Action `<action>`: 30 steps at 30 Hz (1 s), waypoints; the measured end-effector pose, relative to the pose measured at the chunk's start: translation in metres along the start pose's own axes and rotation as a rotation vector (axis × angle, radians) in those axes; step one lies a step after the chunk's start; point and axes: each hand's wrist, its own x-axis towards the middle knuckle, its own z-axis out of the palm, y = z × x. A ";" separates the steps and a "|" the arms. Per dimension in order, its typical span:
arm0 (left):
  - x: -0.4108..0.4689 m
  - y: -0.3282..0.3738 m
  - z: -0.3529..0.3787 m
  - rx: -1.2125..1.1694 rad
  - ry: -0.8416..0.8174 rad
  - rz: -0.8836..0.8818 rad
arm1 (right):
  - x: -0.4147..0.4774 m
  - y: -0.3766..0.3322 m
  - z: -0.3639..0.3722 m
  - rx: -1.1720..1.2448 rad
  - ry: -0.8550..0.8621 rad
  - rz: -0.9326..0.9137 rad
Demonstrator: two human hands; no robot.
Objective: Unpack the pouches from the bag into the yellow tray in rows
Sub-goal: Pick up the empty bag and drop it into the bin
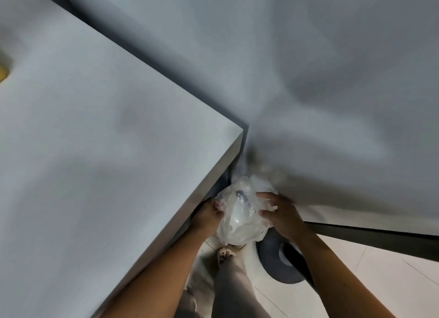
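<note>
Bag (240, 213), clear plastic and bulging, is held low at lower centre, left hand (209, 212) and right hand (282, 213) each gripping a side. It seems best lifted onto the bench (95, 127) with its base supported, then set near the yellow tray (3, 74) at the left edge.

Curled left hand (209, 212), curled right hand (281, 213)

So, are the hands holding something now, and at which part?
Yes, the plastic bag, held by its two sides: the left hand grips its left side, the right hand its right side.
</note>
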 end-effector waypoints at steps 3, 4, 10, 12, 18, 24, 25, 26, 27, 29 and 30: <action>0.021 -0.012 0.012 -0.007 -0.018 -0.027 | 0.010 0.013 0.016 0.005 0.004 0.034; 0.025 -0.014 0.015 -0.001 -0.007 -0.031 | 0.011 0.019 0.022 0.015 0.013 0.048; 0.074 -0.059 0.053 -0.008 0.037 -0.086 | 0.040 0.068 0.060 0.016 0.116 0.074; 0.091 -0.073 0.064 -0.044 0.010 -0.105 | 0.048 0.083 0.073 -0.008 0.156 0.045; 0.101 -0.086 0.086 -0.091 -0.246 -0.051 | 0.063 0.108 0.112 -0.119 0.239 0.038; 0.144 -0.096 0.115 -0.113 -0.268 -0.112 | 0.083 0.135 0.143 -0.190 0.142 0.017; 0.149 -0.099 0.120 -0.104 -0.277 -0.104 | 0.087 0.142 0.147 -0.194 0.117 0.008; 0.154 -0.104 0.126 -0.098 -0.287 -0.097 | 0.089 0.148 0.151 -0.201 0.086 -0.002; 0.159 -0.109 0.131 -0.111 -0.295 -0.088 | 0.090 0.153 0.155 -0.209 0.060 -0.018; 0.165 -0.118 0.134 -0.119 -0.280 -0.082 | 0.093 0.161 0.160 -0.244 0.018 -0.061; 0.172 -0.129 0.136 -0.084 -0.268 -0.082 | 0.094 0.164 0.163 -0.276 -0.007 -0.081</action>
